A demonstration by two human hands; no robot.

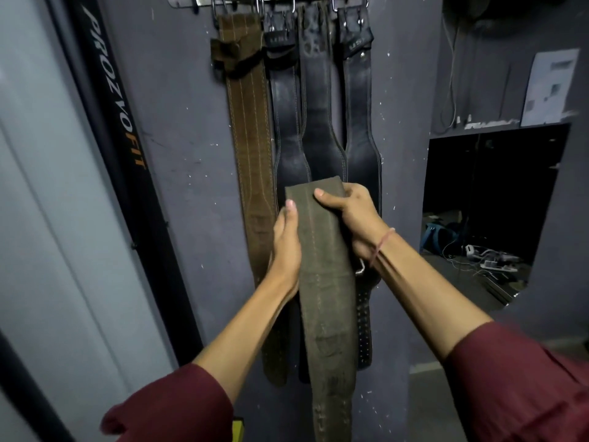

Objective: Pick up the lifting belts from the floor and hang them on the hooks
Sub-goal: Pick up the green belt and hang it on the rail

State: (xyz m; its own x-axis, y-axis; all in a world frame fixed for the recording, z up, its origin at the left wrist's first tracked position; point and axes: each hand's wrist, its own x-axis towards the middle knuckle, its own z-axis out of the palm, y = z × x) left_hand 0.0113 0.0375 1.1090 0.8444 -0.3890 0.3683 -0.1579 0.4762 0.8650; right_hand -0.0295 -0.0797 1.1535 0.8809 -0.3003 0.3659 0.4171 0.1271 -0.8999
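I hold an olive-green suede lifting belt upright in front of the grey wall, its lower end hanging down between my forearms. My left hand grips its left edge and my right hand grips its upper right edge; a metal buckle shows under my right wrist. Above, a hook rail carries a brown suede belt and three black leather belts, which hang down the wall behind the belt I hold.
A black padded post with lettering leans at the left beside a pale panel. At the right, a dark opening shows cables and a power strip on the floor. A paper sheet hangs above it.
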